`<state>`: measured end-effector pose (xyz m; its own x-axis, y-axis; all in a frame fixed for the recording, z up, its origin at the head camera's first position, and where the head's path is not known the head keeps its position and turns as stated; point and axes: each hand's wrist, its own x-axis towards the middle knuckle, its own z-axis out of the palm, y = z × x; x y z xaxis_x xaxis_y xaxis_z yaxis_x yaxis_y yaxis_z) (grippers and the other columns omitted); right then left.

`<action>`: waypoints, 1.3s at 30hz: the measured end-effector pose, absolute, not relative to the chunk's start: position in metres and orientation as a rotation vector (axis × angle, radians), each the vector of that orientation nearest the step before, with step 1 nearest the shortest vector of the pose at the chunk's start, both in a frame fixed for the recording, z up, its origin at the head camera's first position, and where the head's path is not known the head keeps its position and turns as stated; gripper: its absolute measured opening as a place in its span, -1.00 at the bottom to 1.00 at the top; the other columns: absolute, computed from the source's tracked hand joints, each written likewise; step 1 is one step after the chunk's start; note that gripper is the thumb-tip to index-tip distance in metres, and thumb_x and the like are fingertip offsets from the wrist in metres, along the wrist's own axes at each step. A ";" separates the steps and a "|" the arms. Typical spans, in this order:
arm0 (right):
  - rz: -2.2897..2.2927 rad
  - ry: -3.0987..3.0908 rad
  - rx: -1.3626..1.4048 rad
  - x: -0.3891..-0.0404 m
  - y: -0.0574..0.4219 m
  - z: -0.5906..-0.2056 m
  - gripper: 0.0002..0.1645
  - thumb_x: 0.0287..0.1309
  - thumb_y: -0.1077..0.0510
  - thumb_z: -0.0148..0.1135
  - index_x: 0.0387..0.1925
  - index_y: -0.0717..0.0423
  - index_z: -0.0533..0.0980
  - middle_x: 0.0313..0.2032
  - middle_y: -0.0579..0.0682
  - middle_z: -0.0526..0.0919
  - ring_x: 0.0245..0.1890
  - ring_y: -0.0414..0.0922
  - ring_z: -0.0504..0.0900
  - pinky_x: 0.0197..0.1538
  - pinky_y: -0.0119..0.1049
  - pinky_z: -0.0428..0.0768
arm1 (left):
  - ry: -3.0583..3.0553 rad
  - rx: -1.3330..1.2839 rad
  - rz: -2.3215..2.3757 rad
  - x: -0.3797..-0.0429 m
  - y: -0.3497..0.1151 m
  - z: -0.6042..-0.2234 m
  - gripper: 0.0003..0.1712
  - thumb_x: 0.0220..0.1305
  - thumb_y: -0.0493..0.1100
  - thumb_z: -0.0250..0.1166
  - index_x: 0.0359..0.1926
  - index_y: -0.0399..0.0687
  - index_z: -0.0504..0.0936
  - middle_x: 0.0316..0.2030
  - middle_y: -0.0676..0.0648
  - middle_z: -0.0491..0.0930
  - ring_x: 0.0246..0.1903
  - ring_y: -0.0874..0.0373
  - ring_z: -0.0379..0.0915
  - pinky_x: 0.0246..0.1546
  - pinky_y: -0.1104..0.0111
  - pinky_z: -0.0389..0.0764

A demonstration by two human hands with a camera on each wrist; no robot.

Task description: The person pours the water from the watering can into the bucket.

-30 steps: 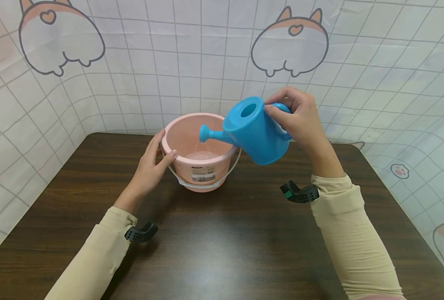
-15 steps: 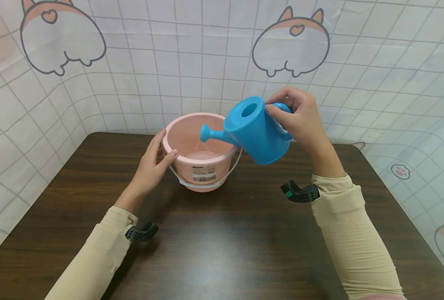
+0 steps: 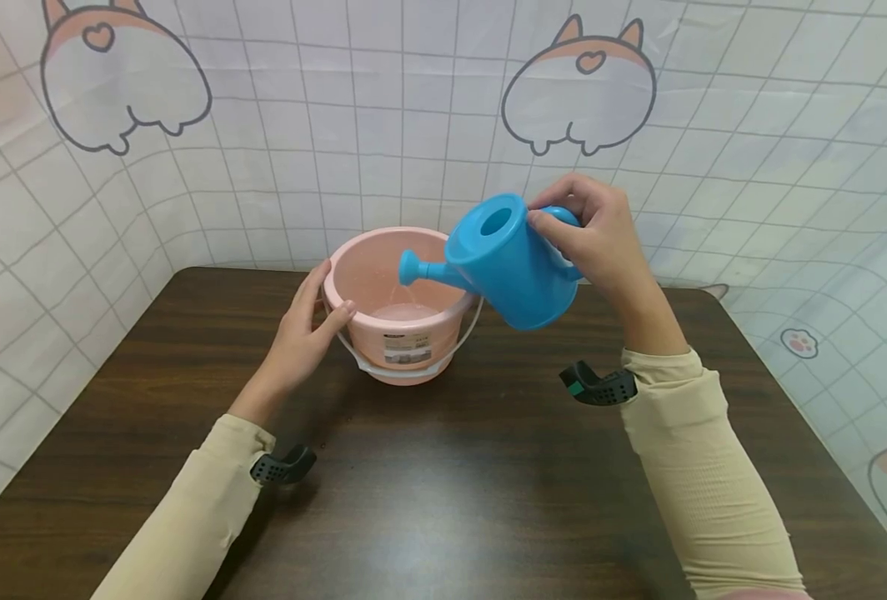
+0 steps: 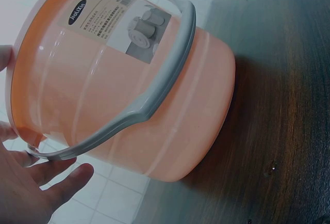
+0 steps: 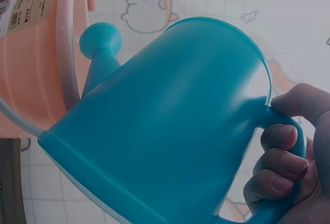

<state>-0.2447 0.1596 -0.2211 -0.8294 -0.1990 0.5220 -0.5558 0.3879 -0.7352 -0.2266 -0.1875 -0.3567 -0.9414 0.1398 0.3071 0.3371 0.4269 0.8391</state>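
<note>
A pink bucket with a pale handle stands on the table, water in its bottom. My left hand holds its rim from the left, thumb over the near edge. In the left wrist view, fingers lie beside the bucket handle. Through the loop handle of a blue watering can, my right hand grips with curled fingers. The can is tilted left, its spout head over the bucket's opening. Thin streams of water fall from it.
The dark wooden table shows a few small droplets left of its middle. A white gridded curtain with cartoon animals hangs behind and along both sides. Black straps sit on both wrists.
Both hands, the bucket and the can keep nearly the same place and tilt. Thin streams of water run from the spout throughout.
</note>
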 end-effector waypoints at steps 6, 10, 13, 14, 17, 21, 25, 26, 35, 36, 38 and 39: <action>1.437 -2.301 0.659 -0.244 0.159 -0.221 -0.76 0.22 0.12 0.23 -0.17 0.21 0.60 -0.25 -0.12 0.74 -0.19 -0.17 0.66 0.04 -0.08 0.55 | -2.484 -0.427 -1.529 -0.226 -0.187 -0.357 -0.17 0.39 0.06 0.12 0.54 0.19 -0.09 0.52 0.00 -0.08 0.33 -0.20 0.20 0.18 -0.12 0.38; 1.449 -2.299 0.655 -0.244 0.159 -0.221 -0.76 0.22 0.12 0.23 -0.17 0.20 0.60 -0.25 -0.13 0.74 -0.19 -0.17 0.66 0.04 -0.09 0.55 | -2.484 -0.429 -1.536 -0.226 -0.187 -0.357 -0.16 0.39 0.06 0.11 0.54 0.17 -0.10 0.52 -0.01 -0.09 0.34 -0.21 0.19 0.19 -0.13 0.38; 1.448 -2.301 0.651 -0.244 0.159 -0.221 -0.75 0.22 0.11 0.22 -0.16 0.21 0.59 -0.23 -0.09 0.74 -0.17 -0.17 0.66 0.08 -0.01 0.55 | -2.483 -0.427 -1.542 -0.226 -0.187 -0.357 -0.16 0.39 0.06 0.11 0.54 0.15 -0.10 0.52 -0.01 -0.09 0.34 -0.21 0.19 0.21 -0.13 0.38; 1.446 -2.303 0.651 -0.244 0.160 -0.221 -0.75 0.23 0.11 0.22 -0.16 0.21 0.59 -0.22 -0.07 0.74 -0.17 -0.18 0.66 0.10 0.02 0.54 | -2.482 -0.428 -1.543 -0.226 -0.187 -0.356 -0.16 0.39 0.06 0.11 0.54 0.15 -0.10 0.52 -0.01 -0.09 0.35 -0.21 0.18 0.22 -0.14 0.38; 1.434 -2.307 0.651 -0.245 0.160 -0.221 -0.74 0.23 0.11 0.22 -0.16 0.21 0.59 -0.20 -0.04 0.74 -0.17 -0.18 0.67 0.11 0.06 0.54 | -2.482 -0.427 -1.542 -0.225 -0.187 -0.356 -0.16 0.39 0.06 0.11 0.54 0.14 -0.10 0.52 -0.03 -0.09 0.35 -0.22 0.18 0.21 -0.14 0.38; 1.428 -2.308 0.647 -0.244 0.160 -0.222 -0.75 0.23 0.11 0.23 -0.16 0.21 0.59 -0.21 -0.05 0.75 -0.19 -0.19 0.67 0.06 -0.01 0.57 | -2.484 -0.429 -1.536 -0.226 -0.186 -0.356 -0.16 0.39 0.06 0.11 0.54 0.13 -0.11 0.52 -0.04 -0.09 0.35 -0.22 0.18 0.20 -0.15 0.39; 1.425 -2.308 0.644 -0.244 0.160 -0.222 -0.75 0.22 0.11 0.23 -0.16 0.21 0.59 -0.22 -0.07 0.75 -0.20 -0.19 0.67 0.04 -0.05 0.58 | -2.481 -0.430 -1.544 -0.226 -0.187 -0.357 -0.16 0.40 0.06 0.11 0.54 0.16 -0.11 0.52 -0.02 -0.09 0.34 -0.21 0.19 0.20 -0.14 0.39; 1.425 -2.306 0.646 -0.244 0.160 -0.222 -0.75 0.22 0.11 0.23 -0.16 0.21 0.59 -0.22 -0.07 0.75 -0.20 -0.19 0.67 0.04 -0.05 0.58 | -2.480 -0.431 -1.545 -0.226 -0.187 -0.357 -0.16 0.40 0.05 0.11 0.54 0.16 -0.11 0.52 -0.02 -0.09 0.34 -0.21 0.19 0.20 -0.14 0.39; 1.423 -2.302 0.657 -0.245 0.161 -0.222 -0.74 0.23 0.13 0.22 -0.16 0.25 0.58 -0.22 -0.06 0.75 -0.19 -0.22 0.68 0.07 0.00 0.58 | -2.492 -0.430 -1.521 -0.226 -0.187 -0.356 -0.16 0.39 0.06 0.11 0.54 0.16 -0.11 0.52 -0.01 -0.09 0.34 -0.21 0.19 0.18 -0.14 0.39; 1.424 -2.302 0.656 -0.245 0.161 -0.222 -0.74 0.23 0.12 0.22 -0.16 0.24 0.58 -0.22 -0.06 0.75 -0.19 -0.21 0.68 0.07 0.00 0.57 | -2.491 -0.429 -1.522 -0.226 -0.187 -0.356 -0.16 0.39 0.06 0.11 0.54 0.16 -0.11 0.52 -0.01 -0.09 0.34 -0.21 0.19 0.18 -0.14 0.39; 1.427 -2.304 0.652 -0.246 0.161 -0.222 -0.74 0.23 0.12 0.22 -0.16 0.24 0.58 -0.22 -0.06 0.75 -0.19 -0.20 0.68 0.08 0.00 0.57 | -2.489 -0.429 -1.523 -0.226 -0.187 -0.356 -0.16 0.39 0.06 0.11 0.54 0.15 -0.11 0.52 -0.02 -0.09 0.34 -0.21 0.19 0.18 -0.14 0.39; 1.428 -2.305 0.650 -0.246 0.161 -0.221 -0.74 0.23 0.12 0.22 -0.16 0.24 0.58 -0.22 -0.05 0.75 -0.19 -0.20 0.67 0.09 0.01 0.56 | -2.488 -0.429 -1.524 -0.226 -0.187 -0.356 -0.16 0.39 0.06 0.11 0.54 0.15 -0.11 0.52 -0.02 -0.09 0.34 -0.21 0.19 0.19 -0.14 0.38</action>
<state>-0.2459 0.1608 -0.2214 -0.8329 -0.1962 0.5175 -0.5507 0.3865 -0.7398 -0.2258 -0.1869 -0.3563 -0.9397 0.1445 0.3100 0.3419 0.4287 0.8363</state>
